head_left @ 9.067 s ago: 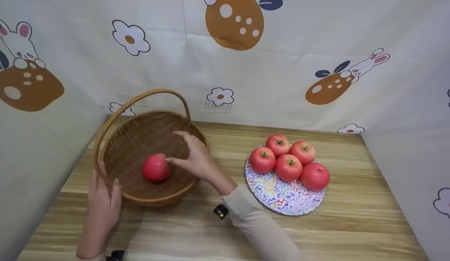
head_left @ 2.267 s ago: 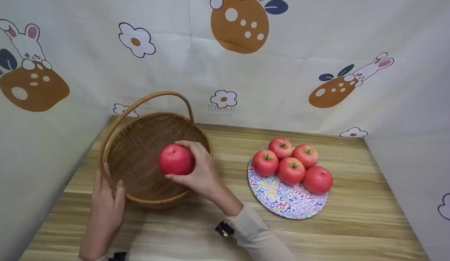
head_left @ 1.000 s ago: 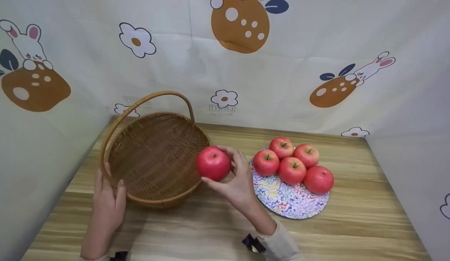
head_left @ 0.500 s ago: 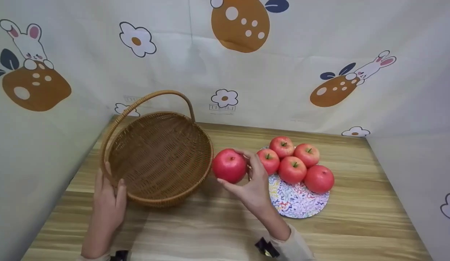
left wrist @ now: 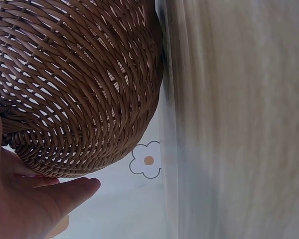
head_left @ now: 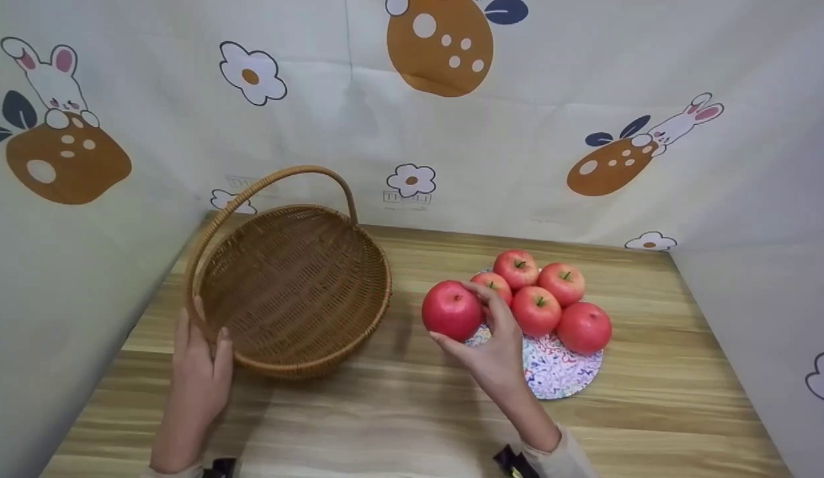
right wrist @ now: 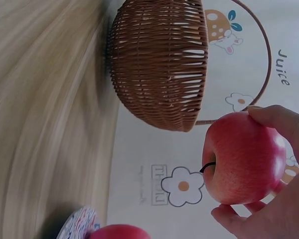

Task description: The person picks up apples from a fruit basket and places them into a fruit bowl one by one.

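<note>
My right hand [head_left: 494, 355] pinches a red apple [head_left: 451, 310] between thumb and fingers, raised above the table at the plate's left edge. In the right wrist view this apple [right wrist: 244, 158] has its stem pointing toward the table. With my left hand [head_left: 200, 372] I hold the near-left rim of a brown wicker basket [head_left: 292, 368] at the foot of its arched handle [head_left: 272, 176]; thumb and fingers are on either side. No apple shows inside the basket. Several red apples [head_left: 536, 311] sit on a round, colourful patterned plate [head_left: 561, 372], partly hidden behind my right hand.
The wooden table [head_left: 372, 425] runs between the basket on the left and the plate on the right. A pale printed curtain [head_left: 504, 133] with rabbits, flowers and orange fruit encloses the back and sides.
My right hand has taken the apple from inside the basket, lifted it over the rim and carried it right to the plate's edge. My left hand has stayed on the basket.
</note>
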Demonstrator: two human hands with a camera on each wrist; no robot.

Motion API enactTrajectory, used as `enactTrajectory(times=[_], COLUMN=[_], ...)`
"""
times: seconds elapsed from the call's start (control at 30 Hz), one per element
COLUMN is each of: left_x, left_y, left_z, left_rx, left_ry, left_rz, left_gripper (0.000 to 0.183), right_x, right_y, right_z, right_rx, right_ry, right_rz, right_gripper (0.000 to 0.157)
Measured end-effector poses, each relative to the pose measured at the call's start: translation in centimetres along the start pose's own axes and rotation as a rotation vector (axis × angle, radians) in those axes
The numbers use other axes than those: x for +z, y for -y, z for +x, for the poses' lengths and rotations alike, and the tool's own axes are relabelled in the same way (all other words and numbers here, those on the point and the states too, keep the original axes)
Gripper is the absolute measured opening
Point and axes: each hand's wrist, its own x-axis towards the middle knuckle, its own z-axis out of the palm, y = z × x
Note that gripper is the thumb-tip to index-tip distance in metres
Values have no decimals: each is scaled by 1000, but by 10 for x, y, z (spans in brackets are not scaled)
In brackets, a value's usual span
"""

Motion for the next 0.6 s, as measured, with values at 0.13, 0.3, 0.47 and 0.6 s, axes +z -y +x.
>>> enactTrajectory(times=[0.13, 0.3, 0.47, 0.6], left_x=[-1, 1, 1, 1], left_y=[0, 1, 0, 0], left_z=[1, 1, 1, 1], left_rx=[3, 39, 34, 13], left_ry=[0, -29, -45, -27], left_rz=[-1, -16, -8, 1], left_gripper=[65, 64, 64, 64], right_x=[-9, -20, -30, -35], right_y=[-7, -15, -22, -27], right_z=[-2, -6, -10, -11], right_rx=[27, 80, 140, 176], right_ry=[-7, -6, 3, -3], right_rz=[-17, -31, -52, -56], right_gripper=[73, 74, 74, 75])
